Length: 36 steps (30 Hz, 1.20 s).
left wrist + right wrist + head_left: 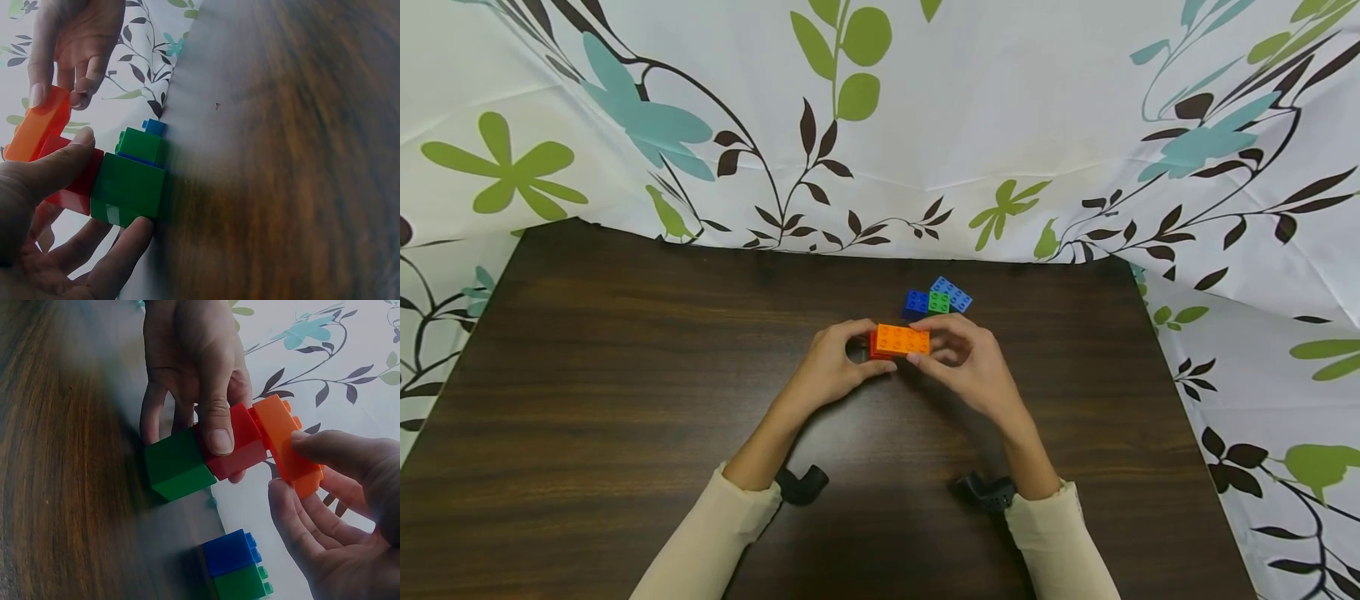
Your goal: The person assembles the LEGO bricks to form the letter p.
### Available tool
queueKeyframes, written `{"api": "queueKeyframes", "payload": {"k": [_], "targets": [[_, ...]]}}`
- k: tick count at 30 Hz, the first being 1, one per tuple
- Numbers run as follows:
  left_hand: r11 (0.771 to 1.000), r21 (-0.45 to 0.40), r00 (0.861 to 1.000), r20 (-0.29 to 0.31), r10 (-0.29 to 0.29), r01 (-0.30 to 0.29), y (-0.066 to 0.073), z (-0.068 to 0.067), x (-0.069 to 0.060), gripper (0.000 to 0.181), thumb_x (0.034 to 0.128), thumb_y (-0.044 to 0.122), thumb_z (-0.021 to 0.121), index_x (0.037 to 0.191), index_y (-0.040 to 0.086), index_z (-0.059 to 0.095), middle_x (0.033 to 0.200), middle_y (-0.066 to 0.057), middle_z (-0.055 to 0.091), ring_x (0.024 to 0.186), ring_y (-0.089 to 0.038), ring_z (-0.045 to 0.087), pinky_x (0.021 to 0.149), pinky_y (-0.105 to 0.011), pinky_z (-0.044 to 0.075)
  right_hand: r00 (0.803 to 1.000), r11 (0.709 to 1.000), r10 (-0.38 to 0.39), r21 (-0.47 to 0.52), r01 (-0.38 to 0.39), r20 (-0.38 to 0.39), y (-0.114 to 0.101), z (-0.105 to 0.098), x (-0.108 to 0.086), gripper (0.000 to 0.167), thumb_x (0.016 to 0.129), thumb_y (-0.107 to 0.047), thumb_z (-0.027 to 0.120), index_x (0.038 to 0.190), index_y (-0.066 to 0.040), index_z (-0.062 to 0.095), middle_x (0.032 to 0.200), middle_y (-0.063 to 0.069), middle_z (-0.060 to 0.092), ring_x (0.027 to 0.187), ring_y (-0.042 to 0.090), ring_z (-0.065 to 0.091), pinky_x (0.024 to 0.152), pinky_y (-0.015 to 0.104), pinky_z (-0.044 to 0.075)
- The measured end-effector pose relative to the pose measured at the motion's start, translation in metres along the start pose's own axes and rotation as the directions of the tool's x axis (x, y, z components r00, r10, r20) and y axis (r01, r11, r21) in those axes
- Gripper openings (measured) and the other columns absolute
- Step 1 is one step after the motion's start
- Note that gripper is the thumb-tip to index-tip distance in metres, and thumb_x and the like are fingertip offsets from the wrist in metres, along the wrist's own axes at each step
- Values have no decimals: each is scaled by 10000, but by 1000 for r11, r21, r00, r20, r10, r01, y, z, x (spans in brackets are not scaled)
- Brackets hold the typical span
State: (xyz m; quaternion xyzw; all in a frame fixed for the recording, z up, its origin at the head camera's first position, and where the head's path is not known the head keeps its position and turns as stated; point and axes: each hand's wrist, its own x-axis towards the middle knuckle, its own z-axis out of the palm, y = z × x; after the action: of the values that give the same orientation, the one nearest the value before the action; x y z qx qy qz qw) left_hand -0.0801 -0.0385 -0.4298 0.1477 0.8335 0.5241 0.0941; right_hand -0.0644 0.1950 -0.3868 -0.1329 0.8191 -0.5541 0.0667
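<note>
Clock reference: head view, dial centred on the orange brick, 12 at the far side.
Cloth: white with leaf, flower and bird print [985, 100]; hangs beyond 12 o'clock and round to 3.
Tabletop: dark wood grain [647, 375]; extends on all sides of the work.
Sleeves: cream; left sleeve [707, 533] between 7 and 8 o'clock, right sleeve [1060, 542] between 4 and 5.
Left hand [829, 367]: between 8 and 9 o'clock; grips the red-and-green stack, thumb across the red brick, a fingertip at the green.
Right hand [968, 362]: between 3 and 4 o'clock; pinches the orange brick between thumb and fingers.
Wrist devices: black; one at each wrist, left device [802, 485] near 7 o'clock, right device [987, 492] near 5.
Large green brick [127, 190]: lower part of the stack, nearest the tabletop.
Red brick [234, 442]: directly above the large green brick.
Orange brick [903, 339]: eight studs; at dial centre, above the red brick and slightly askew; full seating cannot be determined.
Loose bricks: between 12 and 2 o'clock, close together; light-blue brick [951, 293], dark-blue brick [916, 303], small green brick [938, 302].
</note>
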Motion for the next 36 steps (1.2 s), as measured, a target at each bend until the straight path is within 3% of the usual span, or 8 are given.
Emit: {"api": "queueKeyframes", "payload": {"k": [20, 36], "targets": [[1000, 15, 1000, 9, -4, 4, -1, 0, 0, 424, 870, 226, 924, 1230, 79, 752, 1229, -121, 782, 1124, -304, 712, 1018, -521, 573, 994, 993, -13, 115, 1, 104, 5, -4, 11, 352, 902, 113, 779, 1248, 83, 716, 1274, 258, 669, 911, 160, 694, 783, 214, 628], [999, 33, 999, 20, -26, 25, 0, -1, 0, 440, 879, 241, 918, 1251, 78, 748, 1264, -129, 773, 1150, -319, 703, 1039, -535, 563, 991, 998, -32, 52, 26, 131, 6, -7, 15, 347, 892, 90, 806, 1231, 56, 738, 1252, 238, 686, 879, 155, 704, 704, 208, 601]]}}
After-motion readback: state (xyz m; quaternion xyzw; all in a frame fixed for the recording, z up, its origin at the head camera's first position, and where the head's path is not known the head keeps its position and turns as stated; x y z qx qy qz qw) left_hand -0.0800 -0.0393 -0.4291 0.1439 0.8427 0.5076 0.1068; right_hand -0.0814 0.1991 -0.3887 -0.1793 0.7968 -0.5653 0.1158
